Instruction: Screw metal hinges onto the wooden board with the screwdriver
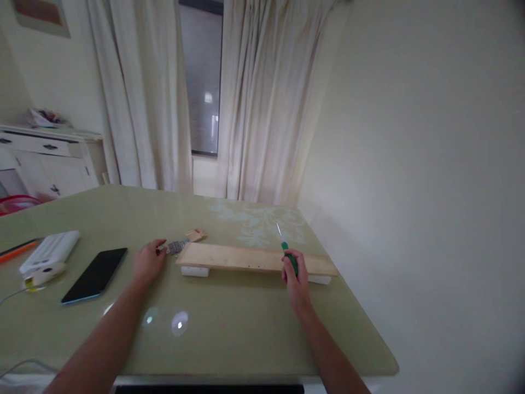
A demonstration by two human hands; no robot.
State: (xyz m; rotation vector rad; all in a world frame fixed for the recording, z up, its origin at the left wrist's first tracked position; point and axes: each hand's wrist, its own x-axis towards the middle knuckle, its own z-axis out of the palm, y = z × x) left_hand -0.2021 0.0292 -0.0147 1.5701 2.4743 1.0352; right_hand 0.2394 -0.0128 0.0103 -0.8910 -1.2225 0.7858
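Observation:
My right hand (296,273) is wrapped round the green handle of a screwdriver (284,245), its metal shaft pointing up and away from me. Beneath that hand lies a long pale wooden board (233,258), raised on white blocks (195,271) near its two ends. Two small dark holes show along the board's near edge. Off the board's left end, my left hand (150,261) rests on the table with curled fingers, beside a small heap of grey metal parts (175,247). What its fingertips hold is too small to make out. Behind the heap sits a small wooden piece (196,235).
A tablet or large phone (95,275) lies left of my left arm. Farther left are a white power strip or case (51,251), a white tape-measure-like object (46,274) with a cable, and an orange-and-black tool (18,250). A wall (410,219) borders the green table (229,328) at right.

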